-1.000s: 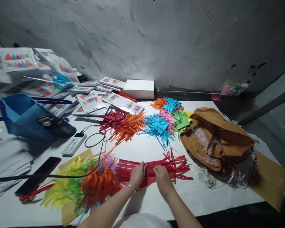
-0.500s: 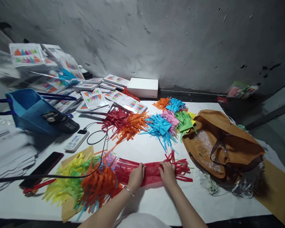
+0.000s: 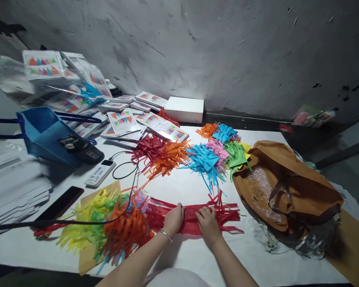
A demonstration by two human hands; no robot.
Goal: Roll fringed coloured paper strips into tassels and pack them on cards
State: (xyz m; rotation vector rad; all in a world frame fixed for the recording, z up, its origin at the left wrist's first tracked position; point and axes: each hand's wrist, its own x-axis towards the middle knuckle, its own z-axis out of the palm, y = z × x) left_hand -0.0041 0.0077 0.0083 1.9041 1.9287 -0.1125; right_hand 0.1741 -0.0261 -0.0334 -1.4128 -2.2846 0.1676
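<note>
A sheet of red tissue paper [image 3: 191, 226] with fringed ends lies crosswise before me on the white-covered table. My left hand [image 3: 174, 219] is closed on its middle, knuckles up and fingertips partly hidden. Just to the right, my right hand [image 3: 208, 223] has its fingers bent over the same sheet, gripping it; the thumb is hard to see. The left fringe touches a heap of orange tissue fringe [image 3: 127, 227], beside green and yellow tissue fringe [image 3: 88, 223]. Loose red strips spread out past my right hand.
Farther back lie blue tissue tassels [image 3: 205, 157] and orange tassels [image 3: 169, 157]. A brown bag [image 3: 305, 179] stands at right. Packaged cards [image 3: 124, 121], a white box [image 3: 184, 108], a blue bag [image 3: 48, 135] and a phone [image 3: 60, 205] are around. A black cable [image 3: 77, 222] crosses at left.
My right hand has shifted slightly left and down along the red paper, its fingers more bent. My left hand stays on the sheet. The whole view has moved slightly.
</note>
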